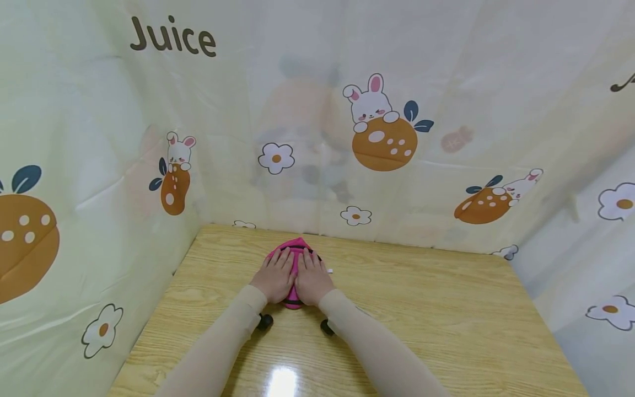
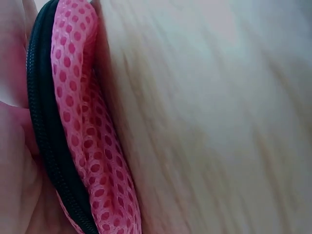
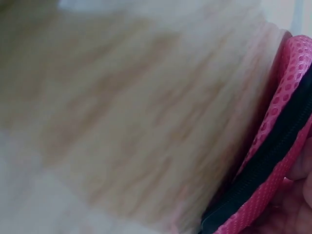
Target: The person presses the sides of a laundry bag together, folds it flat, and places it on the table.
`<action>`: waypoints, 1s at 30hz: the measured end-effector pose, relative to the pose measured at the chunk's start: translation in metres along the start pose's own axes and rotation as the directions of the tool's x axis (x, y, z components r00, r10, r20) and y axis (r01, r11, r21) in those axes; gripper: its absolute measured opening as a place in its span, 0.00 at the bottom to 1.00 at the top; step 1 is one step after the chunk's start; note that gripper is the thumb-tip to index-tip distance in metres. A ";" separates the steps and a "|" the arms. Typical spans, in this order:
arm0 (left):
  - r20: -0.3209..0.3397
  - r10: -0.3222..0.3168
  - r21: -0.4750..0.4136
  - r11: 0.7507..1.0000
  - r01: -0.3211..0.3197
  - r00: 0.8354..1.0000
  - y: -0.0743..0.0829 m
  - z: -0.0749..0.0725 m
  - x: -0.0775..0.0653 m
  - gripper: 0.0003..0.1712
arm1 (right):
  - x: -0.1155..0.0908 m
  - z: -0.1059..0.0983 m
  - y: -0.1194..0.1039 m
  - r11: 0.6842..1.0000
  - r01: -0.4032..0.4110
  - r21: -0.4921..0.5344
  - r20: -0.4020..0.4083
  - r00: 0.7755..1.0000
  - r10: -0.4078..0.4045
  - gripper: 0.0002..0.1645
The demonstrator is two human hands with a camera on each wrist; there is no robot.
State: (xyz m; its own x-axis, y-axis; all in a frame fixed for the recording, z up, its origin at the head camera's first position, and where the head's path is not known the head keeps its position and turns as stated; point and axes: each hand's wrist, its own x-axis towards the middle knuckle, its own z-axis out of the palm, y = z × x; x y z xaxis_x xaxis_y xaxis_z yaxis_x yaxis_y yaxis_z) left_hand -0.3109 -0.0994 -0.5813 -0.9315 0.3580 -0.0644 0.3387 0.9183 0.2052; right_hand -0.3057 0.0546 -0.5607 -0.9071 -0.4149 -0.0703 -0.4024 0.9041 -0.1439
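A pink pouch (image 1: 292,296) with black bands lies on the wooden table, towards its back edge. Both hands press on top of it side by side, fingers straight and pointing away from me. My left hand (image 1: 274,275) covers its left half, and my right hand (image 1: 313,278) covers the right half. Close up in the left wrist view, the pouch's pink mesh side (image 2: 87,126) sits against the table, with a black zipper (image 2: 46,131) running along it. The right wrist view shows more mesh (image 3: 280,105) and zipper, with fingers beside them. Much of the pouch's top is hidden under the hands.
A small white tag (image 1: 329,271) shows just right of the pouch. The wooden table (image 1: 421,309) extends to the right. Cream curtains (image 1: 307,187) printed with rabbits, oranges and flowers stand along the back and sides. Black wrist-worn pieces (image 1: 265,321) hang under the forearms.
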 end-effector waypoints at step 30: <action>-0.090 0.025 -0.013 1.000 -0.027 0.996 0.013 -0.036 0.002 0.35 | 0.016 0.005 0.012 0.997 0.052 0.059 -0.131 0.990 -0.044 0.37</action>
State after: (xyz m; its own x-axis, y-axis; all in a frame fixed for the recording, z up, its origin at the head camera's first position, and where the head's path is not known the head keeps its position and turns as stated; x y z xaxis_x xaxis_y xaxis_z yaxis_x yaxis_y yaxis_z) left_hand -0.3137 -0.0930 -0.5432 -0.9308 0.3644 0.0290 0.3616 0.9062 0.2194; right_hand -0.3239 0.0582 -0.5680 -0.8970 -0.4371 0.0658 -0.4409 0.8737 -0.2057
